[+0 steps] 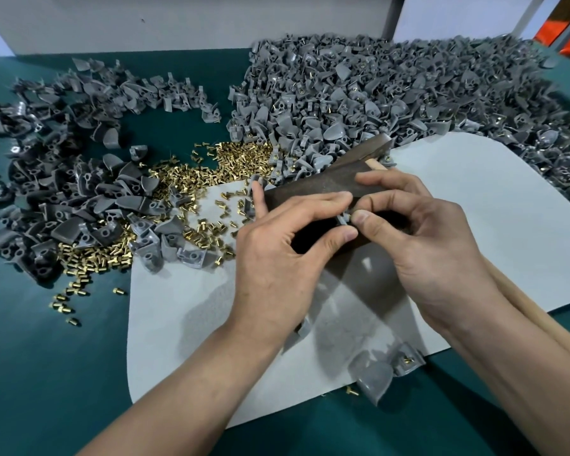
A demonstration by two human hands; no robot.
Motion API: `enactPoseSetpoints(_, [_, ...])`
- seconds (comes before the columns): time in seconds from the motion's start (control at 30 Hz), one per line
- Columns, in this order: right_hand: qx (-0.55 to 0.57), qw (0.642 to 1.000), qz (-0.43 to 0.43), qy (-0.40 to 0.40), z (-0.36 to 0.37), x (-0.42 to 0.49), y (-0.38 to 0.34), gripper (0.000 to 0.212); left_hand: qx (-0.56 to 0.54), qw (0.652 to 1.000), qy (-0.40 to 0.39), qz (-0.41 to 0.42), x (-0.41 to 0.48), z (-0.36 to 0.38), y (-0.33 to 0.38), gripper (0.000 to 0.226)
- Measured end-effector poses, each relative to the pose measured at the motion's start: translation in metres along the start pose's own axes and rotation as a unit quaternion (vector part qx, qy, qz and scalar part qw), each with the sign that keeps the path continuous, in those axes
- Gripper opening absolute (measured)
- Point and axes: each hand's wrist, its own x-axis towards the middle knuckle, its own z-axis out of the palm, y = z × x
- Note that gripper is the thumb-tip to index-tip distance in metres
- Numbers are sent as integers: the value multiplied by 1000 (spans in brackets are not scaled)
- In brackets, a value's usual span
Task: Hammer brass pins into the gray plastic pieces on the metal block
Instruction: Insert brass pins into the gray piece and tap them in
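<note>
A dark metal block (313,187) lies on the white mat (491,209), mostly covered by both hands. My left hand (277,255) pinches a small gray plastic piece (343,219) between thumb and fingers on top of the block. My right hand (422,238) meets it from the right, its thumb and forefinger pinched at the same piece, where a speck of brass (350,217) shows. A hammer lies under my right hand: its dark head (366,152) points up-right and its wooden handle (520,299) runs beneath my right forearm.
Loose brass pins (208,167) spread left of the block. A heap of gray pieces without pins (63,179) lies at the left; a large heap with pins (392,90) fills the back right. Two gray pieces (380,373) sit at the mat's near edge.
</note>
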Motion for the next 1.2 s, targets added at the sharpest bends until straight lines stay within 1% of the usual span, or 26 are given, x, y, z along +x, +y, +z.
enactPoseSetpoints(0.1, [-14,1000,-7,-8,-1,1,-1,22,-5,1000,0,-7,0,0,0,28])
enactPoseSetpoints(0.4, [-26,999,-17,-23,-2,4,1,14,-11,1000,-1,-12,0,0,1,28])
enactPoseSetpoints(0.5, [-21,999,-13,-32,-3,5,0,16,-12,1000,-2,-16,1,0,2,27])
enactPoseSetpoints(0.77, [55,997,15,-43,-10,6,2,18,-6,1000,-12,-18,0,-2,0,30])
enactPoseSetpoints(0.9, [27,998,15,-48,-12,5,2,21,7,1000,-8,-16,0,-1,0,30])
enactPoseSetpoints(1.07, [28,999,14,-44,-11,5,0,18,-13,1000,-11,-21,0,-1,0,31])
enactPoseSetpoints(1.2, [17,999,6,-40,-9,4,1,14,12,1000,-12,-18,1,-2,1,31])
